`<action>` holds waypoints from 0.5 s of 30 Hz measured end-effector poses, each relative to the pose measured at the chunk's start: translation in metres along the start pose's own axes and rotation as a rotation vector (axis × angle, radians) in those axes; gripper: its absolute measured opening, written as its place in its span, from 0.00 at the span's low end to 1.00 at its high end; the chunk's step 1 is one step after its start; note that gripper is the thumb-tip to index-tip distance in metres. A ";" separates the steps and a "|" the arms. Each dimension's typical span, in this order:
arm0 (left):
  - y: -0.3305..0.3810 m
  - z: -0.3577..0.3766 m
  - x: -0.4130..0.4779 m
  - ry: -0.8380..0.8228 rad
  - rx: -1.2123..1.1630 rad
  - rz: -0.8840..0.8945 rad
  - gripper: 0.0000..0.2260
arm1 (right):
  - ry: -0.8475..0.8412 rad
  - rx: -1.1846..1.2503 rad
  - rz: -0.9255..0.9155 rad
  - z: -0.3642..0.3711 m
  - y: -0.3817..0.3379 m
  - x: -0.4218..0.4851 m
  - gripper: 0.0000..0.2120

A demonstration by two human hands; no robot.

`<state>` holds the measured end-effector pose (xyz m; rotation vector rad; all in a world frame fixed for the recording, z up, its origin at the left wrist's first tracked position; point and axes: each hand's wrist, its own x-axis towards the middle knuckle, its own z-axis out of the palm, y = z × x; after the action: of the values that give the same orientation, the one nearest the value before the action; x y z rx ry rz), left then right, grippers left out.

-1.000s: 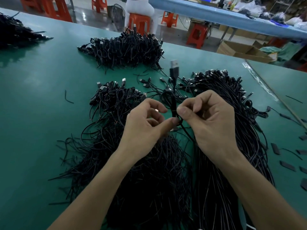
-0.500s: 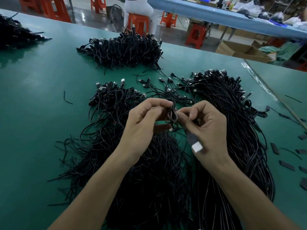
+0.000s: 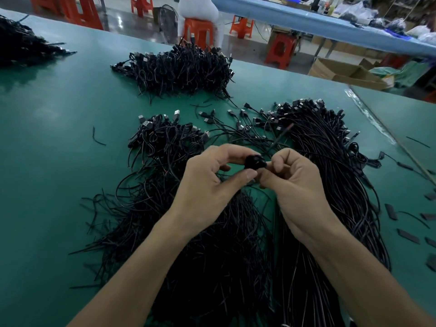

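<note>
Both hands meet over the middle of a green table (image 3: 52, 142). My left hand (image 3: 212, 182) pinches a small black coiled cable (image 3: 254, 162) between thumb and forefinger. My right hand (image 3: 295, 185) pinches the same cable from the right, and a loose cable end (image 3: 282, 135) sticks up and away from it. Under the hands lie two big heaps of black USB cables: a tangled one (image 3: 188, 232) on the left and a straighter bundle (image 3: 330, 173) on the right.
A further heap of coiled cables (image 3: 179, 69) sits at the back, another (image 3: 21, 46) at far left. Small black strips (image 3: 408, 236) lie at the right edge. Beyond the table are orange stools (image 3: 198, 31), a seated person (image 3: 198, 8) and cardboard boxes (image 3: 349, 72).
The cable stood upright with its USB plug on top, then got folded down; now it is a tight little coil between both hands, and its loose end sticks up.
</note>
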<state>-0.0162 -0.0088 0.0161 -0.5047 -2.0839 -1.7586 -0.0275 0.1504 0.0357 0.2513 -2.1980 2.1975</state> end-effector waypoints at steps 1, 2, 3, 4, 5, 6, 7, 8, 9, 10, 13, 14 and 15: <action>0.000 0.000 0.000 0.001 0.062 0.043 0.13 | -0.002 0.034 0.014 -0.001 0.000 0.001 0.20; 0.000 0.000 0.000 0.005 0.131 0.092 0.13 | -0.004 0.069 0.020 -0.001 0.000 0.002 0.19; 0.000 0.000 0.000 0.008 0.185 0.138 0.12 | -0.009 0.105 0.020 -0.002 -0.001 0.002 0.19; 0.000 0.000 0.000 0.014 0.216 0.158 0.13 | -0.013 0.132 0.009 -0.002 -0.002 0.003 0.18; 0.000 0.001 0.000 0.019 0.208 0.164 0.15 | -0.011 0.135 -0.016 -0.003 -0.004 0.003 0.18; 0.001 0.000 0.000 0.021 0.159 0.152 0.16 | 0.003 0.111 -0.049 -0.004 -0.005 0.003 0.18; 0.001 -0.001 -0.001 0.010 0.078 0.125 0.15 | 0.022 0.066 -0.086 -0.004 -0.005 0.003 0.18; 0.002 -0.001 -0.001 0.001 -0.004 0.085 0.14 | 0.041 0.011 -0.126 -0.003 -0.006 0.004 0.18; 0.003 -0.001 -0.001 -0.006 -0.078 0.037 0.12 | 0.059 -0.052 -0.170 -0.003 -0.006 0.004 0.18; 0.004 -0.001 -0.001 -0.005 -0.125 -0.016 0.07 | 0.076 -0.121 -0.219 -0.003 -0.006 0.004 0.18; 0.005 -0.002 0.000 -0.014 -0.251 -0.268 0.13 | 0.105 -0.282 -0.374 -0.001 -0.011 0.003 0.19; 0.003 -0.004 0.001 -0.063 -0.282 -0.352 0.17 | 0.105 -0.313 -0.419 -0.001 -0.012 0.003 0.19; 0.003 -0.005 0.002 -0.133 -0.310 -0.421 0.18 | 0.101 -0.343 -0.454 0.000 -0.014 0.002 0.19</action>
<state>-0.0161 -0.0135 0.0205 -0.2805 -2.1315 -2.3699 -0.0282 0.1503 0.0496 0.5484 -2.1490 1.5441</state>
